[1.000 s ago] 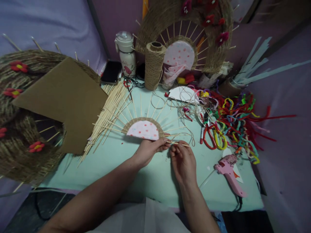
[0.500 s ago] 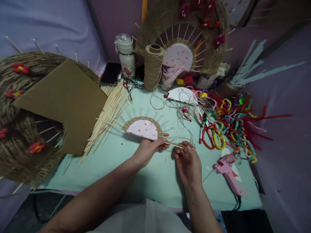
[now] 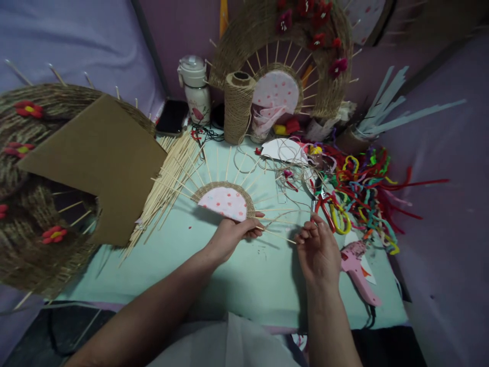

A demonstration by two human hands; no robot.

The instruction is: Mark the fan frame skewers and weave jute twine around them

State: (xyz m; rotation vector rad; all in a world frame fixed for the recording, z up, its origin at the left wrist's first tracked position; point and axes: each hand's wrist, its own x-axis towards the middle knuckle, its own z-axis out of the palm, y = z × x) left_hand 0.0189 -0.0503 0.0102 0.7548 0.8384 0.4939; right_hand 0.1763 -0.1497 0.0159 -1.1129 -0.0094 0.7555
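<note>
A half-round fan piece [image 3: 225,201] lies on the pale green table [image 3: 237,275]: pink spotted fabric rimmed with jute, thin wooden sticks radiating from it. My left hand [image 3: 233,234] pinches its lower right corner, fingers closed on the rim. My right hand [image 3: 319,250] is off to the right, fingers pinched on a strand of jute twine [image 3: 284,220] that runs back to the fan's edge. The twine comes from a tall jute spool [image 3: 237,107] at the back.
A cardboard sheet [image 3: 99,163] and a bundle of loose sticks [image 3: 171,178] lie left. Red scissors [image 3: 324,209], a heap of pipe cleaners [image 3: 367,188] and a pink glue gun [image 3: 357,270] lie right. Finished woven fans [image 3: 282,56] and a bottle [image 3: 194,89] stand behind.
My right hand has moved right, away from the fan, drawing the twine out with it. My left hand has stayed on the fan's corner.
</note>
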